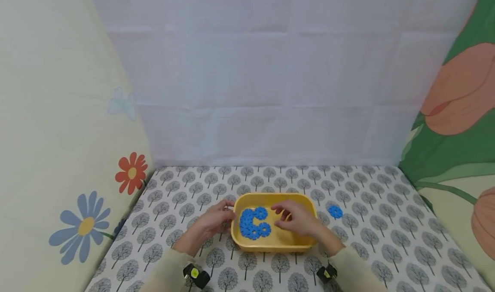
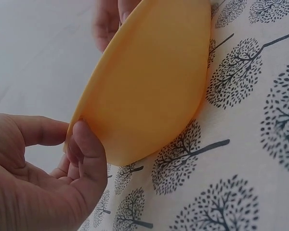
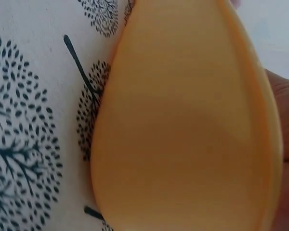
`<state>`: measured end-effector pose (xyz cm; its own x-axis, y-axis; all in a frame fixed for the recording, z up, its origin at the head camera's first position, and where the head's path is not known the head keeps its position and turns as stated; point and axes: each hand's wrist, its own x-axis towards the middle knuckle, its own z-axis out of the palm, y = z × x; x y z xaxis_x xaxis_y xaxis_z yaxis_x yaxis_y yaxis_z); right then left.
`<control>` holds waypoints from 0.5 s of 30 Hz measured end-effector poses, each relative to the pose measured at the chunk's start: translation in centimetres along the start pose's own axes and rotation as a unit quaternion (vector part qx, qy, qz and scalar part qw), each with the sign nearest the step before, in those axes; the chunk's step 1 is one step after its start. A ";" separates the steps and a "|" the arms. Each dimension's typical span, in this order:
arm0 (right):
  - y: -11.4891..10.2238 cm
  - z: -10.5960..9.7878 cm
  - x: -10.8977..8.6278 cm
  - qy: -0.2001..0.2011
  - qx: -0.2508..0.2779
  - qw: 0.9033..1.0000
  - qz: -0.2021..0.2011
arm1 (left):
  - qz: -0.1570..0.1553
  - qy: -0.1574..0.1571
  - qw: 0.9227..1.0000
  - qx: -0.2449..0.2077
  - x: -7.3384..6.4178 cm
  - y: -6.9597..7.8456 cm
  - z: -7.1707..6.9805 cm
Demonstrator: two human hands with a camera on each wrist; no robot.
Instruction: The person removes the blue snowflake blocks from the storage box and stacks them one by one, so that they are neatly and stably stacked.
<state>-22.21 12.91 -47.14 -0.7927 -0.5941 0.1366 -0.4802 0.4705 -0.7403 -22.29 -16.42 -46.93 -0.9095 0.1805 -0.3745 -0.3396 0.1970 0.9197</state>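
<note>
Yellow tray (image 1: pixel 274 248), one, rectangular with rounded corners, upright, the landmark for this entry. Left hand (image 1: pixel 212 220), at the tray's left end: digits bent at the rim and pinching its edge, one lying against the outer wall in the left wrist view. Right hand (image 1: pixel 297 218), above the right half of the tray's interior: fingers loosely bent and pointing toward the tray's left end, thumb apart from the forefinger, no object seen between them; in the right wrist view, the tray's wall hides most of this hand. Blue flower-shaped discs, a group (image 1: pixel 247 224), inside the tray in its left half, overlapping in a heap, exact number too crowded to tell; an upper disc (image 1: pixel 261 213) and a lower disc (image 1: pixel 264 229) stand out at the side of the heap facing the tray's middle, each with a hole at its centre. Single blue disc (image 1: pixel 335 211), same kind, outside the tray, lying flat near its right end. Cloth (image 1: pixel 263 279), white with grey and black tree print, beneath and around the tray. Pale sleeves, two, on the near side of the tray, each with a black wrist device, left (image 1: pixel 196 275) and right (image 1: pixel 327 273). White sheet (image 1: pixel 270 90), creased, hung beyond the tray. Floral panels, one well to the tray's left (image 1: pixel 50 124), one well to its right (image 1: pixel 460 85).
</note>
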 end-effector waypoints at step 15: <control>-0.4 2.2 1.4 -0.079 0.003 0.994 0.073 | -0.008 0.000 1.000 0.007 0.0 0.3 -0.2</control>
<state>-22.31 10.47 -48.05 -0.7850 -0.6148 -0.0768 -0.3621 0.5558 -0.7483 -22.40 -16.53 -46.66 -0.9042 0.1773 -0.3886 -0.3504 0.2124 0.9122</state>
